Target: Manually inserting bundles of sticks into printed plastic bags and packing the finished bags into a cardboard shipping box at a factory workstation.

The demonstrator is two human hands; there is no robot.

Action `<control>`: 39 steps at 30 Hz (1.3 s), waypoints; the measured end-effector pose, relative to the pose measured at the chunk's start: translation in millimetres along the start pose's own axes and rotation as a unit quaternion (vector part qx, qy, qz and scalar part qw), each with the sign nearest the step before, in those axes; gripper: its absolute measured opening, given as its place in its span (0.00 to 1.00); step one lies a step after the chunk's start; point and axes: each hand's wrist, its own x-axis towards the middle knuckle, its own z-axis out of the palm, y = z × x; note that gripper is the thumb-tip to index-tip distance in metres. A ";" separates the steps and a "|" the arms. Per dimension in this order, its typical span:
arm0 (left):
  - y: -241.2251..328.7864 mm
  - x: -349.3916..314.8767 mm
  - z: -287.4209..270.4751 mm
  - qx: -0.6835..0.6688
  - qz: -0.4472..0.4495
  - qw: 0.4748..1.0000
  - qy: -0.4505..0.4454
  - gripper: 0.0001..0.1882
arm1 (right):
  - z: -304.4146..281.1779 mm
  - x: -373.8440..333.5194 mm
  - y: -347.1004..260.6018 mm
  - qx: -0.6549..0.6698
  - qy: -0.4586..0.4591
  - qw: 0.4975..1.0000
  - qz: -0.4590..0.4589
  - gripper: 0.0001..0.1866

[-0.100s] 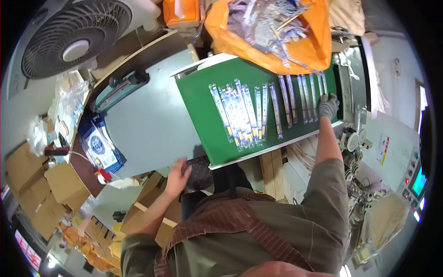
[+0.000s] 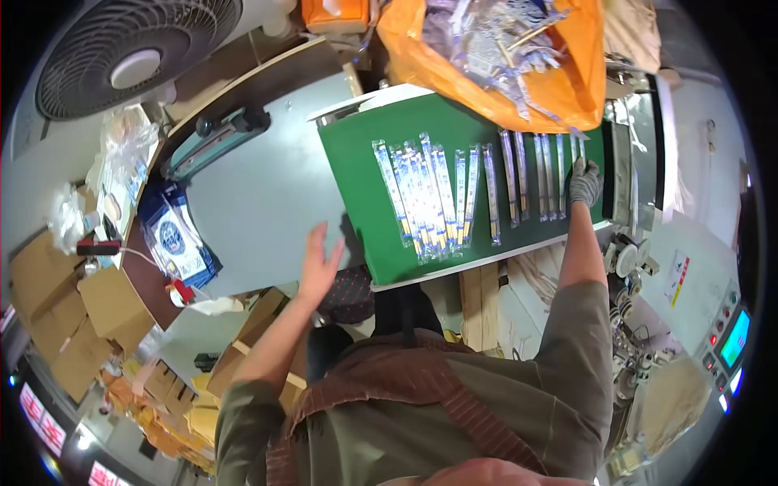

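Note:
My right hand (image 2: pixel 586 183), in a grey-striped glove, lies on the green conveyor belt (image 2: pixel 354 170) near its right end. Its fingers are spread a little over the lower end of a narrow wrapped packet (image 2: pixel 574 147); I see no firm grip. My left hand (image 2: pixel 321 263) is bare and holds nothing, its fingers apart, above the near edge of the grey table just left of the belt. Several long clear packets with blue print, looking like wrapped chopsticks (image 2: pixel 493 194), lie on the belt. Toward its left they overlap in a shiny bunch (image 2: pixel 429 198); to the right they lie spaced out.
An orange bag (image 2: pixel 405 40) full of wrapped pieces overhangs the belt's far edge. Left on the grey table (image 2: pixel 267 182) are a teal bar-shaped device (image 2: pixel 215 144) and blue-and-white printed bags (image 2: pixel 178 243). A fan (image 2: pixel 134 69) stands far left; machine rollers (image 2: pixel 622 259) sit at right.
My left hand has risen from beside the belt's near corner to over the grey table's edge, its fingers more spread. The whole view has shifted slightly; my right hand stays by the same packets.

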 end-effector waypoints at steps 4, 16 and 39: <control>11.1 44.9 29.6 -0.212 -0.096 0.969 0.080 0.44 | 19.4 -133.3 -76.0 0.140 -0.026 0.974 -0.175 0.24; -31.0 46.4 -22.5 -0.432 -0.095 0.897 0.020 0.38 | -5.4 -478.5 -286.5 0.428 -0.372 0.791 -0.231 0.37; -427.4 26.7 -412.3 0.279 -0.181 0.796 0.506 0.07 | 90.3 -559.4 -337.5 0.568 -0.196 0.761 -0.246 0.29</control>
